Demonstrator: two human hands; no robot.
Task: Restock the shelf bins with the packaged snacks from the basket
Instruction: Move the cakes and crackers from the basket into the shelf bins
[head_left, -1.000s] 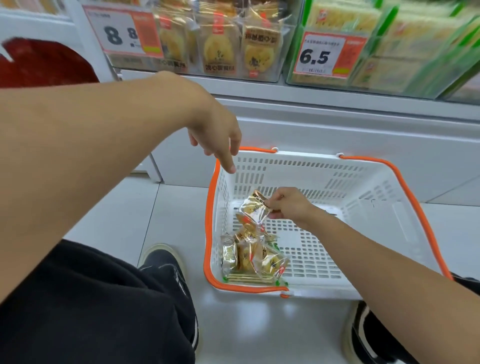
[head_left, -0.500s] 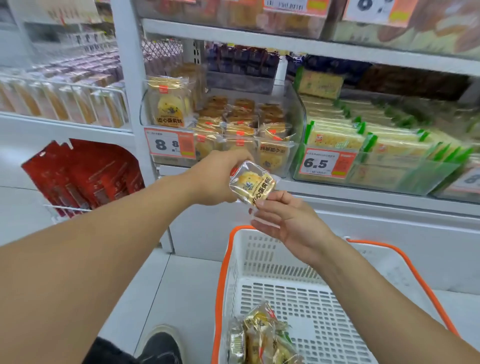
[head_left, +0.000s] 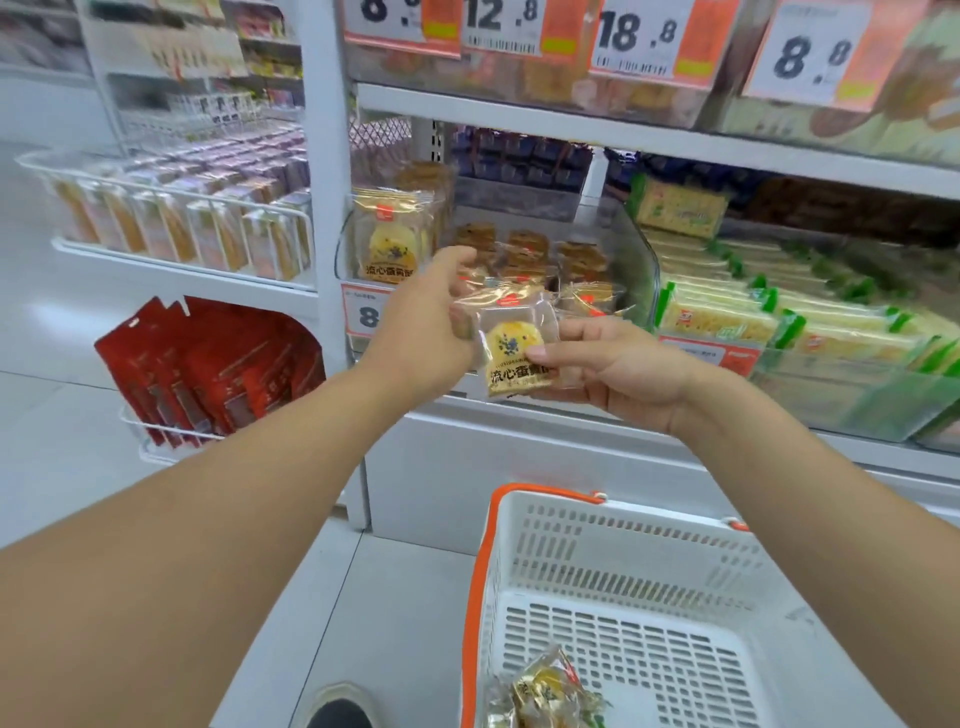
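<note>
1. Lying nearest, at the bottom edge, a few clear-wrapped yellow pastry packets (head_left: 545, 693) sit in the front left corner of the white slotted plastic basket with an orange rim (head_left: 639, 571), which rests on the pale tiled floor (head_left: 322, 613) beside a dark shoe tip (head_left: 340, 714).
2. Both bare forearms reach forward above the basket, meeting in front of the shelf.
3. The right hand (head_left: 618, 371) supports one clear-wrapped round yellow pastry packet with dark printed characters (head_left: 517, 351) from below, thumb pressed on its front face, so its grip is holding the packet.
4. The left hand (head_left: 426, 325) curls round the packet's left edge; its grip is on the same packet.
5. Just behind the held packet stands the clear plastic shelf bin (head_left: 636, 249), holding rows of similar pastry packets, with one upright at its left end.
6. Right of it, green-edged packs of pale crackers (head_left: 737, 317) fill a neighbouring bin.
7. Farther left, red pouches (head_left: 208, 369) hang in a white wire rack.
8. Overhead, white-and-orange price tags (head_left: 644, 36) line the upper shelf.
</note>
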